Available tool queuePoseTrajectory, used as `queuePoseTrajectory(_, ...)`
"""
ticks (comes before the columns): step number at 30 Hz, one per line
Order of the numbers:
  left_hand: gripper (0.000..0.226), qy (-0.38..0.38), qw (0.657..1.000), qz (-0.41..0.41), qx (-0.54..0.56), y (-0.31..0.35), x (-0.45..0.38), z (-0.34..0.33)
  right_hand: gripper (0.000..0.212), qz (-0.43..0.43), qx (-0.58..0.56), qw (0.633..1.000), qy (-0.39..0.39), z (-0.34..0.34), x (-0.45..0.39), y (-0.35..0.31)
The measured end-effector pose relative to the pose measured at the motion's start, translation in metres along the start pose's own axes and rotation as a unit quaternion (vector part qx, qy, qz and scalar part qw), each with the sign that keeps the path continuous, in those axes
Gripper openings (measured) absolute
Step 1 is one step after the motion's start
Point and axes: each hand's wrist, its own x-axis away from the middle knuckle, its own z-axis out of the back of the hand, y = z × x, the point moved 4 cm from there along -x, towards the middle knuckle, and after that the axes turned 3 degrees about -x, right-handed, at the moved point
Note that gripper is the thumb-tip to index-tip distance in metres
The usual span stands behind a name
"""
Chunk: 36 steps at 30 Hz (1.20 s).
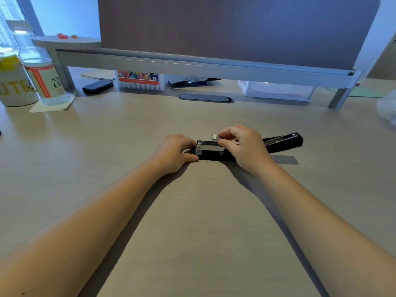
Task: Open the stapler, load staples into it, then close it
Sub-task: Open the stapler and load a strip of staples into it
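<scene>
A black stapler (pixel 214 156) lies open flat on the wooden desk, its top arm (pixel 285 141) folded back to the right. The silver staple channel (pixel 209 145) faces up at the left end. My left hand (pixel 173 155) grips the stapler's left end, thumb on the base and fingers by the channel's tip. My right hand (pixel 242 144) pinches a small silver strip of staples (pixel 215 137) between thumb and forefinger, just above the channel's right part.
At the back stands a monitor riser (pixel 192 65) with a marker box (pixel 139 81), a black eraser (pixel 97 86) and a clear tray (pixel 276 91) beneath it. A bottle (pixel 42 80) and a white cup (pixel 15 86) stand far left. A cable grommet (pixel 205 97) sits behind the stapler.
</scene>
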Motion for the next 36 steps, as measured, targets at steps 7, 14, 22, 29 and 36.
queuePoseTrajectory(7,0.037,-0.003,1.0,-0.006,0.006,-0.0038,-0.0001,-0.0018,0.022,0.014,0.023,0.999,-0.03,-0.0106,-0.0039,0.0045)
queuePoseTrajectory(14,0.038,-0.005,1.0,-0.01,0.004,-0.0042,-0.001,-0.0019,0.02,0.022,0.034,0.998,-0.048,-0.01,-0.0057,0.0062)
queuePoseTrajectory(22,0.038,-0.007,1.0,-0.008,0.003,-0.0021,0.0006,-0.0009,0.021,0.026,0.049,0.997,-0.058,-0.0107,-0.0069,0.0069)
queuePoseTrajectory(29,0.037,-0.01,1.0,-0.005,0.004,-0.0027,-0.0002,-0.0012,0.02,0.017,0.041,0.997,-0.056,-0.0099,-0.0093,0.0069)
queuePoseTrajectory(36,0.037,-0.01,1.0,-0.005,0.004,-0.0025,-0.0004,-0.0013,0.022,0.015,0.035,0.997,-0.065,-0.0122,-0.01,0.0075)
